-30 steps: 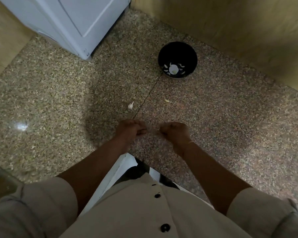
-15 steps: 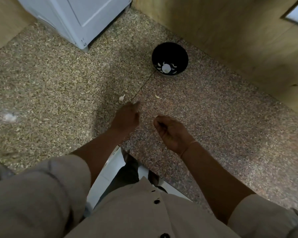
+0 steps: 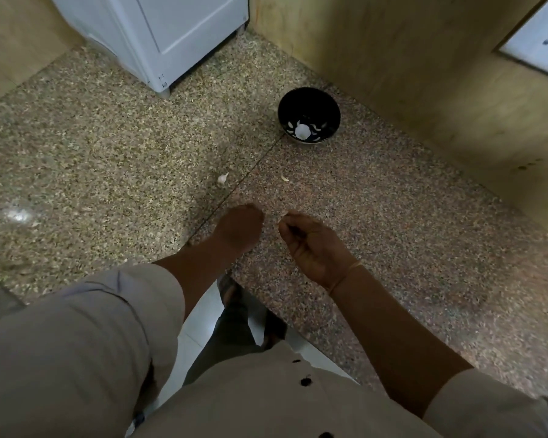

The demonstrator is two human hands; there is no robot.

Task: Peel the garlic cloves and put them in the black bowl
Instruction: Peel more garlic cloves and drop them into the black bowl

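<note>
Speckled granite counter tucked into a corner, wood-look wall along the back and right, and someone standing at the front edge with both hands low over the stone.

Left hand is seen from the back, fingers tucked down and away from the camera, so you can't tell if it's got anything in it. Right hand sits just beside it, not touching, palm turned up a bit with the fingers curled in toward the thumb. Looks like a peeling pinch, but whether there's a clove or a bit of skin in there is too small to tell. Hands kept this close together near the front edge make sense for working a clove between them.

Further out, one unpeeled-looking garlic clove lies on the counter just left of the seam, within easy reach of the left hand. A little scrap of skin sits on the other side of the seam.

Black bowl is parked near the back edge, close to the wall, well apart from the hands, probably to keep loose skins out of it. Something white sits at its bottom, either a pattern or a peeled clove, hard to say. White appliance fills the back left corner.

So peeling seems mid-way, with at least that one clove left.
</note>
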